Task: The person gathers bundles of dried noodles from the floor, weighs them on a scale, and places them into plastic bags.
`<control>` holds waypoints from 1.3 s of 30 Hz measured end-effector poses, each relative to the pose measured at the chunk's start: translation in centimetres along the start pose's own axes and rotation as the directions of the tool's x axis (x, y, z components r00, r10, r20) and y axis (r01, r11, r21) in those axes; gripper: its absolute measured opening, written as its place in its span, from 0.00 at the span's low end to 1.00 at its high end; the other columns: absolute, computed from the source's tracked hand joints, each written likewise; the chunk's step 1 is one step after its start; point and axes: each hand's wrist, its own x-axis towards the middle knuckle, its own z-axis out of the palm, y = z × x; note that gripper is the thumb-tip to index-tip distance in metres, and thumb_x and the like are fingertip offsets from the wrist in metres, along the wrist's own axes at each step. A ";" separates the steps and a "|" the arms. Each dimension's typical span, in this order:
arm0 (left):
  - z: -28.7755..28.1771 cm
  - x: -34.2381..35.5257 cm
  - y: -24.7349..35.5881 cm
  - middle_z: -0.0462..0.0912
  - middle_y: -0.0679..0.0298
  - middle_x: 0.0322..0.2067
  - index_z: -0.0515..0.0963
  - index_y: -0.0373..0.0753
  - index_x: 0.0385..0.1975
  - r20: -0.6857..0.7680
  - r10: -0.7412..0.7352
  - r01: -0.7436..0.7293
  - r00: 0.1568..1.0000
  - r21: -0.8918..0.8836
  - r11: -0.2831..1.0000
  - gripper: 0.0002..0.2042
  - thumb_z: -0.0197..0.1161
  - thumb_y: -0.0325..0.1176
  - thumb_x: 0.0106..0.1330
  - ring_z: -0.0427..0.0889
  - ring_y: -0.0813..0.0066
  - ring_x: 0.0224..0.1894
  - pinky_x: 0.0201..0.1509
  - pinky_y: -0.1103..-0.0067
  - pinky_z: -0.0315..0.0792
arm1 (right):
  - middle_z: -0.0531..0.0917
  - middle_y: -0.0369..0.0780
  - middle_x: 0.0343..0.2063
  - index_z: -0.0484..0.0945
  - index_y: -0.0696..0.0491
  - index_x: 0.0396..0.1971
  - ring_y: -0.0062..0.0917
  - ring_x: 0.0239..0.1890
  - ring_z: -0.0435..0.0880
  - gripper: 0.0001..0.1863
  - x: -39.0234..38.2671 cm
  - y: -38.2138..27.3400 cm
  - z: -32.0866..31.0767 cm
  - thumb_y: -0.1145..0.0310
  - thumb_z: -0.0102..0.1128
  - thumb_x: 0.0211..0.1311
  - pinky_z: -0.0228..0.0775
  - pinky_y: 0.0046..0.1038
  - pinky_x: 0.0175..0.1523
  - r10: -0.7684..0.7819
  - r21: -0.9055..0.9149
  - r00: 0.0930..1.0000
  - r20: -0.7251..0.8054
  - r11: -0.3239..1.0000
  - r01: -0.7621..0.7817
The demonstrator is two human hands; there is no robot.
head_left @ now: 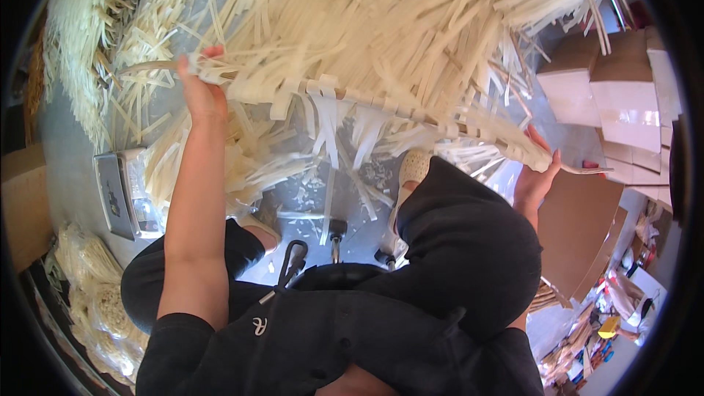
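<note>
The grey floor (73, 169) is covered toward its far edge by a deep heap of pale flat noodle strips (381, 22). A small digital scale (121, 194) sits at the floor's left edge, with bagged noodle coils (99, 301) near the lower left corner. Cardboard boxes (616, 95) are stacked along the right edge.

The seated person holds a thin stick (411, 111) horizontally above the knees; a curtain of hanging noodle strips (352, 136) is draped over it. The left hand (202, 88) is clenched around the stick's left end. The right hand (535, 172) grips the right end, fingers closed under it.

Hazards, as judged from this position:
- Tilt: the stick slopes down toward the right. The draped strips could slide and bunch at that end.
- Breakage: the strips appear dry and brittle. Broken fragments (323, 191) already lie on the floor below; a jolt could snap more.
- Snagging: the load hangs just beside the heap. Loose strips could catch and be dragged off the stick.
</note>
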 end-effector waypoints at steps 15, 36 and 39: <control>2.6 -4.2 -1.8 0.81 0.53 0.41 0.77 0.32 0.39 0.179 -0.005 -0.034 0.984 0.219 0.975 0.35 0.32 0.60 0.68 0.78 0.63 0.48 0.56 0.66 0.71 | 0.70 0.48 0.58 0.63 0.55 0.62 0.34 0.62 0.66 0.38 -0.2 1.8 5.9 0.38 0.27 0.67 0.51 0.34 0.68 0.123 -0.345 0.923 0.364 0.938 0.011; 12.0 -2.1 1.4 0.77 0.43 0.49 0.73 0.27 0.52 0.057 -0.023 -0.034 0.998 0.824 0.566 0.47 0.28 0.71 0.63 0.74 0.57 0.55 0.62 0.73 0.61 | 0.64 0.42 0.64 0.53 0.48 0.68 0.38 0.63 0.66 0.50 -0.2 3.6 13.0 0.24 0.23 0.56 0.62 0.48 0.61 0.663 -0.136 0.246 0.707 0.468 -0.873; 8.7 3.7 -5.0 0.73 0.38 0.51 0.73 0.25 0.51 -0.076 -0.105 0.097 0.992 0.972 0.214 0.47 0.28 0.70 0.63 0.70 0.51 0.59 0.63 0.71 0.60 | 0.65 0.42 0.63 0.55 0.49 0.67 0.38 0.62 0.67 0.49 0.9 10.7 12.3 0.24 0.25 0.57 0.65 0.42 0.60 0.678 -0.226 0.120 0.725 0.399 -0.889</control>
